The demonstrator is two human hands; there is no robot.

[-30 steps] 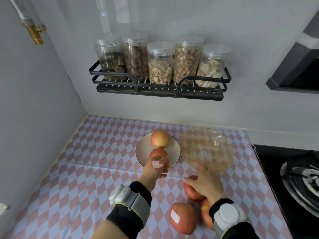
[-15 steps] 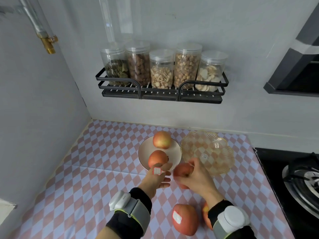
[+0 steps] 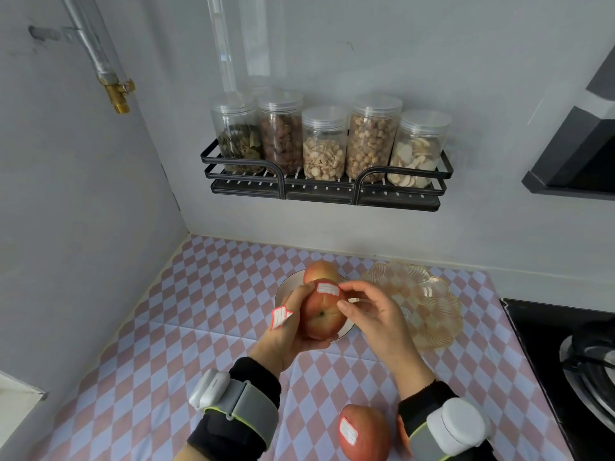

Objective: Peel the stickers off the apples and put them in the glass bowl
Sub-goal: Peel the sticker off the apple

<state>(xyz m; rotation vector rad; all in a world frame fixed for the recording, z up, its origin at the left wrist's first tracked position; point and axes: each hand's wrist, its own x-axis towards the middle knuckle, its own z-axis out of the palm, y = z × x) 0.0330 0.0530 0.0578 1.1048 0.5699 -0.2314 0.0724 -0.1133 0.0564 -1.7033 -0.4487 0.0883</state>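
The left hand grasps a red apple from below and the left, fingers curled round it, in the centre of the frame above a white plate. A white label sticker is on the top of this apple. A peeled sticker clings to a left finger.

The right hand grips nothing. Its fingers are curved, with the index fingertip at the sticker's right edge and the thumb against the apple's side just below.

A second apple lies on the plate behind. The glass bowl stands just right of the plate on the checked cloth.

At the bottom of the frame lies a stickered apple, and beside it another apple is mostly hidden by the right wrist. A jar rack hangs on the wall above.
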